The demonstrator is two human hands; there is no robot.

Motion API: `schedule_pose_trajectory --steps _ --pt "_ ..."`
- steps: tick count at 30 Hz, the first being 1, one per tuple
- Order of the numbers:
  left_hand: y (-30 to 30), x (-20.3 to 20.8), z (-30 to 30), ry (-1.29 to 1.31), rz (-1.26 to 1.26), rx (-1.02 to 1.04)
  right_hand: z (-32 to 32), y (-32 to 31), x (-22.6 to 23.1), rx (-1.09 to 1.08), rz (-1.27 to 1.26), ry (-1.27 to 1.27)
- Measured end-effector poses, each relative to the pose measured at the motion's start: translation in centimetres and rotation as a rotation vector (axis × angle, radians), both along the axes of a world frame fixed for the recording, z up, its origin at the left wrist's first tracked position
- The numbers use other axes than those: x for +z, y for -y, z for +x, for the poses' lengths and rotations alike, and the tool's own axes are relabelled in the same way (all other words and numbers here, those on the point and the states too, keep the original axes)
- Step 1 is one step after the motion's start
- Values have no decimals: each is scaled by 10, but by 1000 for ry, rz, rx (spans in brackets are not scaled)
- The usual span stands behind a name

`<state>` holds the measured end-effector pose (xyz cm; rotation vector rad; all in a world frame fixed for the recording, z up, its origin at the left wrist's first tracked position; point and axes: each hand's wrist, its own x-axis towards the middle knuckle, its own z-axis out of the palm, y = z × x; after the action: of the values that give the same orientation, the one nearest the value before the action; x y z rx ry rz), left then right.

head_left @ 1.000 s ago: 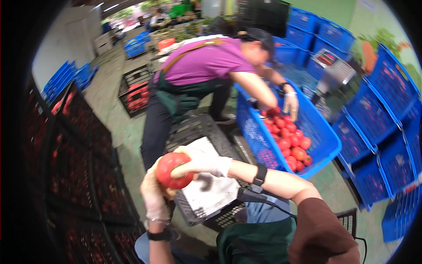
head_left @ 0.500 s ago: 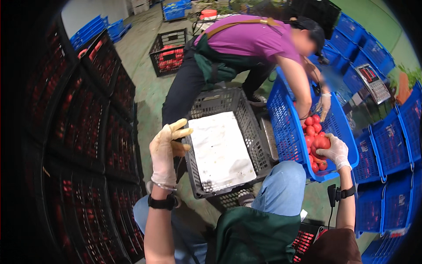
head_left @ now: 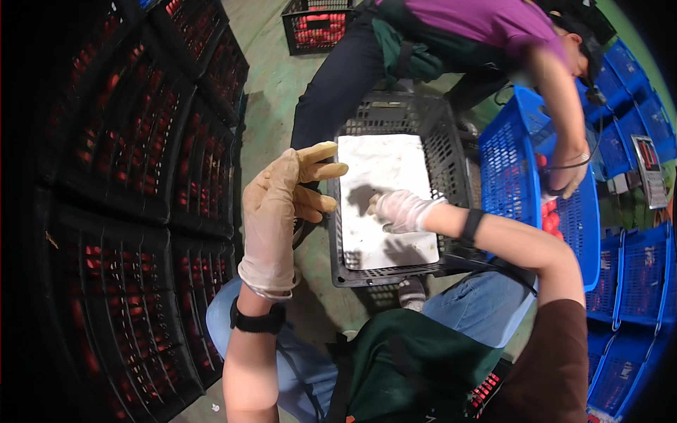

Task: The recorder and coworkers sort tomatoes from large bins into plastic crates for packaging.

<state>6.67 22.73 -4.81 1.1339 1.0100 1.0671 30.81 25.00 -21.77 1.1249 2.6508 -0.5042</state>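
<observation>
My left hand [head_left: 282, 190], in a pale glove, is raised at the left rim of the black crate [head_left: 340, 276]. Its fingers are stretched out with nothing in them. My right hand [head_left: 405, 211], also gloved, is over the white liner sheet [head_left: 381, 158] in that crate. The right fingers are curled downward, and whatever they may hold is hidden beneath them. No red fruit shows around that hand. At the right stands a blue crate [head_left: 504, 144] with red tomatoes [head_left: 550, 218] in it; a co-worker's bare forearm [head_left: 564, 116] reaches into it.
Stacked black crates [head_left: 134, 233] with red contents line the left side. Another black crate of red produce [head_left: 317, 32] stands on the floor at the back. Blue crates [head_left: 635, 282] are stacked at the right, below a scale [head_left: 649, 169]. The co-worker bends over the far side.
My right hand has left the tomatoes in the blue crate and moved left over the liner. My left hand stays raised and open. The view has shifted, moving the crates within the picture.
</observation>
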Motion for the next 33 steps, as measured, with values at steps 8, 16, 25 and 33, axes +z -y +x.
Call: schedule_pose_trajectory --steps 8,16,25,33 --pt "9 -12 -31 -86 -124 37 -43 -29 -169 120 284 181" --pt "3 -17 -30 -116 -192 9 -68 1 -141 -93 -283 431" --pt "2 -20 -22 -89 -232 -21 -61 29 -156 -99 -138 370" --pt "-3 -10 -18 -55 -158 -4 -16 -14 -144 -291 35 -299"
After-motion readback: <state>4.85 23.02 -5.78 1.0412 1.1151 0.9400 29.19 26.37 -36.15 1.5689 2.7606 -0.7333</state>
